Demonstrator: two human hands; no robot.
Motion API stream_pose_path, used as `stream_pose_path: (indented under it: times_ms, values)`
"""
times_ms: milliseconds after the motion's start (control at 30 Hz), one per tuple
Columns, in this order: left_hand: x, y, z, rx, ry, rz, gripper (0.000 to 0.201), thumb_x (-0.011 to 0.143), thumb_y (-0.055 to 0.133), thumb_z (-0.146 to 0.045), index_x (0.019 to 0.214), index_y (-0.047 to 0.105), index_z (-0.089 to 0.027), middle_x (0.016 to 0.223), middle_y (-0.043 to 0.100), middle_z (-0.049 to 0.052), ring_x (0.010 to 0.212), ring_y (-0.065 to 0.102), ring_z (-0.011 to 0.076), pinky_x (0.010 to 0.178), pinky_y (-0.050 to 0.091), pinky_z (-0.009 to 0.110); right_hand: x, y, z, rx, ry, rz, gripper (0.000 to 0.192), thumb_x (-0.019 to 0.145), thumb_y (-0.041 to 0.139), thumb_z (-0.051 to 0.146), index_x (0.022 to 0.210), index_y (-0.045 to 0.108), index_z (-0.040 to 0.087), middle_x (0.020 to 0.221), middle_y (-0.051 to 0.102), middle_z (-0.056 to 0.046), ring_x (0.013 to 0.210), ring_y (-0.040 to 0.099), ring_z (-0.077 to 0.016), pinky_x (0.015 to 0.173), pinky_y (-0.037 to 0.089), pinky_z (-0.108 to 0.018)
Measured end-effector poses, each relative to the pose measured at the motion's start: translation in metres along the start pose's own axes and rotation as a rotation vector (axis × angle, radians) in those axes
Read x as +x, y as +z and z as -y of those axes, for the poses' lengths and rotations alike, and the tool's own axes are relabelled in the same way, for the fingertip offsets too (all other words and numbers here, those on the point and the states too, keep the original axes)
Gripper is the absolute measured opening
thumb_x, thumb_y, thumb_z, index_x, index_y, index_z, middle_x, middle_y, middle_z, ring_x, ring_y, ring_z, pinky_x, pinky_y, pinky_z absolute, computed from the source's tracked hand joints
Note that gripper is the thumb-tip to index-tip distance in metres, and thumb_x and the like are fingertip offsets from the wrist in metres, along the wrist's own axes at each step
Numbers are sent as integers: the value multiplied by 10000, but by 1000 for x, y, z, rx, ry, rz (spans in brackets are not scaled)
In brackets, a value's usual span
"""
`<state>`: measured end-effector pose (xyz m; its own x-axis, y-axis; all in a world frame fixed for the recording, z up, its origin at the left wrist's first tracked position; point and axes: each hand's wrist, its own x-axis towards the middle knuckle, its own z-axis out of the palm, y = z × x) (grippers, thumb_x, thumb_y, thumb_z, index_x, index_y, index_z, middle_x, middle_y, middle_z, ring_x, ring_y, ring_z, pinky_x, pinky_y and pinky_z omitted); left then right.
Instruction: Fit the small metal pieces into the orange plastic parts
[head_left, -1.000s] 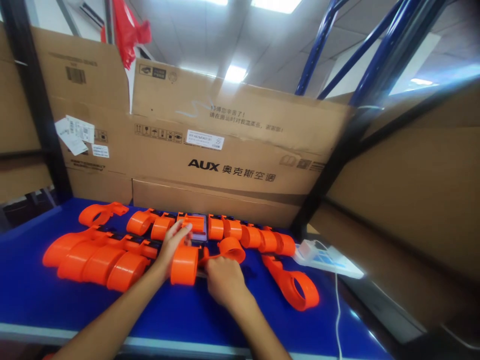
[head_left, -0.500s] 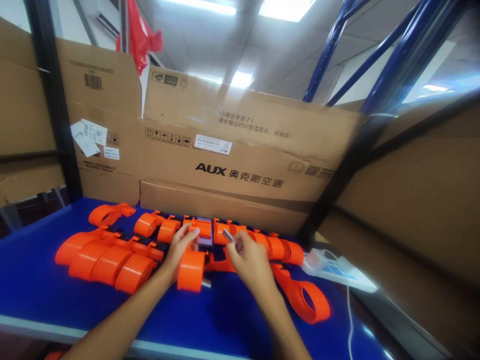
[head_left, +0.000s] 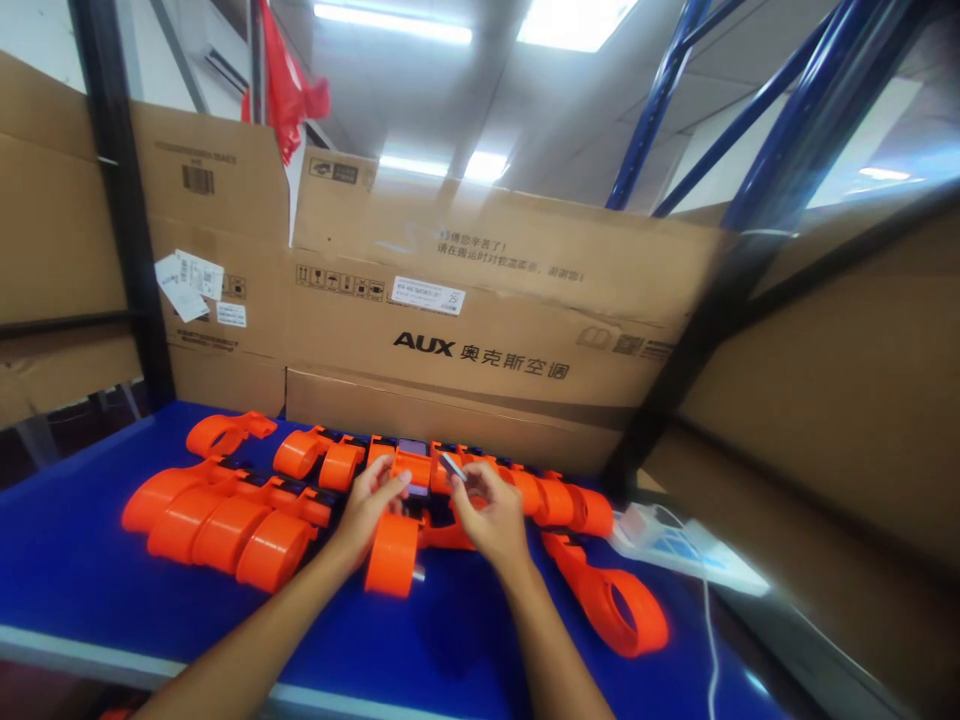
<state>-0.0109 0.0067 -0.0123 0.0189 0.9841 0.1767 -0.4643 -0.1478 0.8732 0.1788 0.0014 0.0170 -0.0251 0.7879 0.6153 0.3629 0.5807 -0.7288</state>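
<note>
Head view: a blue worktop [head_left: 90,560] across the lower frame, cardboard boxes [head_left: 480,330] behind.
Left hand [head_left: 371,505]: lower centre, fingers curled onto an orange part [head_left: 412,468]; grip partly closed, touching it.
Right hand [head_left: 487,510]: just right of the left, thumb and forefinger pinched shut on a small grey piece [head_left: 453,466].
Orange roll [head_left: 391,553]: below both hands, on the worktop.
Other orange parts [head_left: 217,520]: rows left and right.
Power strip [head_left: 675,545]: lower right.
</note>
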Motion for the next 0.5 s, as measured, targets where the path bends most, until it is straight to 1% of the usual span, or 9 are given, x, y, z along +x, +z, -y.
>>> stream_pose_path:
  times_ms: [67, 133, 300, 500]
  values:
    - [-3, 1, 0, 4, -1, 17, 430, 665, 824, -462, 928, 632, -183, 658, 615, -34, 465, 500, 79, 458, 370, 199, -1, -3, -1, -13, -23, 9, 206, 859, 639, 405, 844, 649, 199, 831, 747, -65, 755, 720, -197, 738, 594, -323]
    - [-4, 2, 0, 1, 4, 24, 429, 672, 822, -458, 939, 631, -181, 663, 619, -31, 468, 498, 75, 459, 370, 194, -1, -3, -2, 55, 10, 0, 226, 857, 655, 421, 865, 645, 196, 852, 752, -70, 791, 729, -208, 749, 599, -333]
    - [-5, 2, -1, -17, -10, 25, 443, 663, 826, -466, 938, 623, -185, 659, 625, -27, 457, 501, 75, 452, 370, 194, 0, 4, -5, 272, 98, 10, 299, 842, 698, 454, 963, 637, 188, 875, 756, -76, 824, 740, -227, 695, 616, -341]
    - [-3, 0, 1, -3, -4, 30, 451, 673, 817, -483, 945, 625, -178, 664, 624, -23, 459, 517, 81, 448, 369, 197, -1, 5, -7, 317, 102, 19, 321, 839, 704, 466, 985, 652, 185, 853, 755, -69, 818, 735, -222, 677, 605, -319]
